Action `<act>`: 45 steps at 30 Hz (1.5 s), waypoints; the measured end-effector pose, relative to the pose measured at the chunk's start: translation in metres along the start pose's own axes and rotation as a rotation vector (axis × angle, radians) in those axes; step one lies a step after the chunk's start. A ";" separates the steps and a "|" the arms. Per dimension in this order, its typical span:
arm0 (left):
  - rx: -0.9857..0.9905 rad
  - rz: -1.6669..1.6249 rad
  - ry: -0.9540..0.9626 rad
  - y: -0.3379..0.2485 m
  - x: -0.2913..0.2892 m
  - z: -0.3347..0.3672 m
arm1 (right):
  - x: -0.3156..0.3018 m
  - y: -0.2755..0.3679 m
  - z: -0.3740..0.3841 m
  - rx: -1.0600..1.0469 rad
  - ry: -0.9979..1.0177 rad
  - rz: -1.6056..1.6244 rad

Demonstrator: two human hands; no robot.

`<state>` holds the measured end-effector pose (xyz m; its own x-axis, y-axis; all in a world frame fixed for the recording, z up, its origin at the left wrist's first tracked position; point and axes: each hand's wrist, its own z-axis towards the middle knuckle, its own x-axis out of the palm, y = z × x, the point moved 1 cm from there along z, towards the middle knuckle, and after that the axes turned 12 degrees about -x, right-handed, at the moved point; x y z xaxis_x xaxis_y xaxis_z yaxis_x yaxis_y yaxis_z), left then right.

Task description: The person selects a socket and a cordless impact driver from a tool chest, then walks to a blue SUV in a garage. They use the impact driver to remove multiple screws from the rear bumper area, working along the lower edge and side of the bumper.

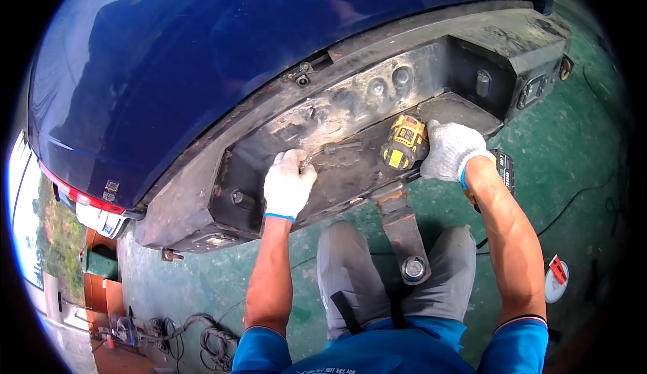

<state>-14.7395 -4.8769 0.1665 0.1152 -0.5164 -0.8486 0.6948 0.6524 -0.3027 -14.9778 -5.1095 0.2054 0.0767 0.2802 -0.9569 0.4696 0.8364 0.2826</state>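
Note:
My right hand, in a white knit glove, grips a yellow and black cordless drill by its handle. Its black battery shows beyond my wrist, and its nose is hidden. The drill is over the recessed step of a worn black steel bumper. My left hand, gloved too, is at the left part of that recess with thumb and fingers pinched together. What they hold, if anything, is too small to make out. A dark bolt-like piece lies on the step between my hands.
Above the bumper rises the dark blue rear of a vehicle. A steel tow hitch arm with a ball juts out between my knees. Cables lie on the green floor at lower left. A red-handled tool is at the right.

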 end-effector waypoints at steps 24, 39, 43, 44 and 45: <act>0.517 0.381 0.088 -0.064 0.042 0.033 | 0.005 -0.003 0.003 0.004 -0.036 -0.018; -0.739 -1.478 0.934 -0.095 -0.053 0.003 | 0.009 0.000 -0.009 0.073 -0.038 0.037; -0.971 -1.700 0.968 -0.104 -0.088 -0.017 | -0.043 0.021 -0.060 0.060 -0.045 0.045; -1.032 -1.724 0.996 -0.103 -0.105 -0.021 | -0.060 0.031 -0.070 0.017 -0.078 0.069; -1.094 -1.749 1.023 -0.101 -0.122 -0.025 | -0.079 0.043 -0.086 -0.005 -0.078 0.138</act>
<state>-14.8419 -4.8657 0.2901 -0.4782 -0.5982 0.6430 -0.8615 0.1774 -0.4757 -15.0393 -5.0556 0.2991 0.2088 0.3553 -0.9112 0.4455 0.7949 0.4120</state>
